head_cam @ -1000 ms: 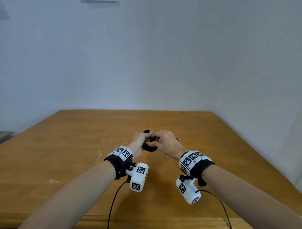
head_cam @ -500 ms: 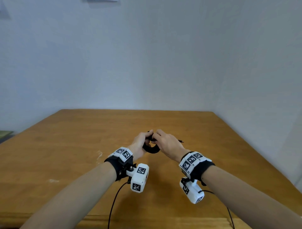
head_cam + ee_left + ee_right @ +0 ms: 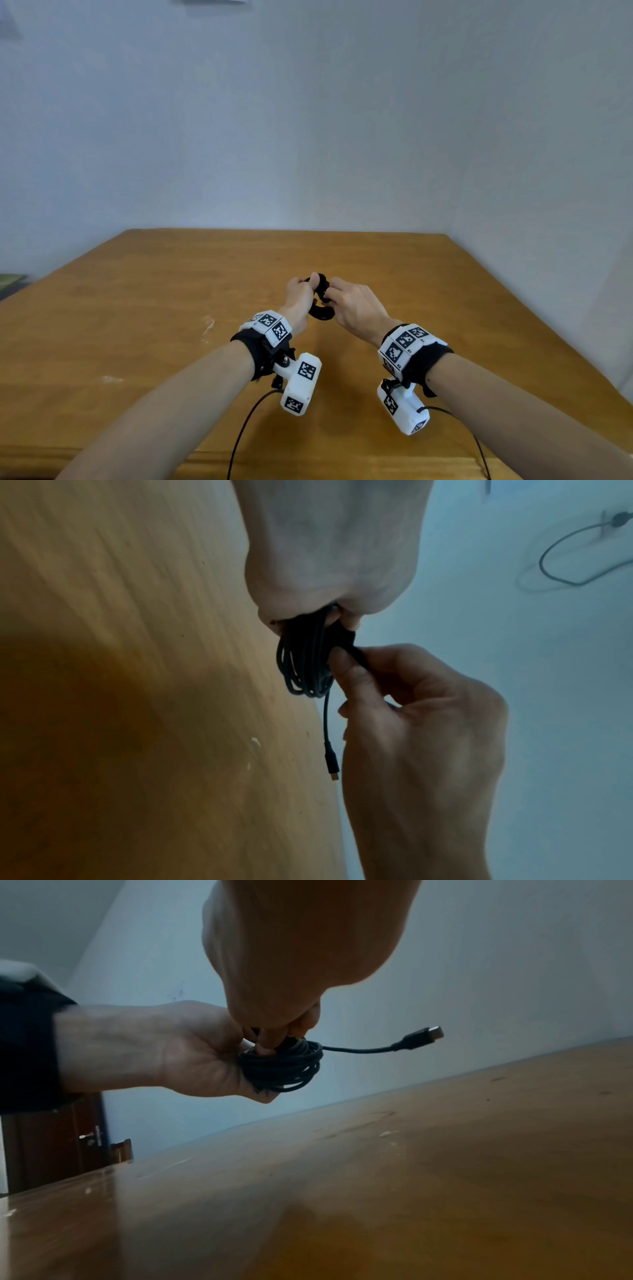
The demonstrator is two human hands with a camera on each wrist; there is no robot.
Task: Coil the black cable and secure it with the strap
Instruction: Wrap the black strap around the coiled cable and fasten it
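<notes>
Both hands raised slightly, one black cable (image 3: 304, 664) coil, one strap (image 3: 352, 647) pinched

Above the wooden table (image 3: 445, 1177), the left hand (image 3: 178, 1056) grips the coiled black cable (image 3: 284, 1066); the right hand (image 3: 287, 961) pinches its top.

The wrist marker blocks (image 3: 404, 344) carry small printing, too tiny to read.
</notes>
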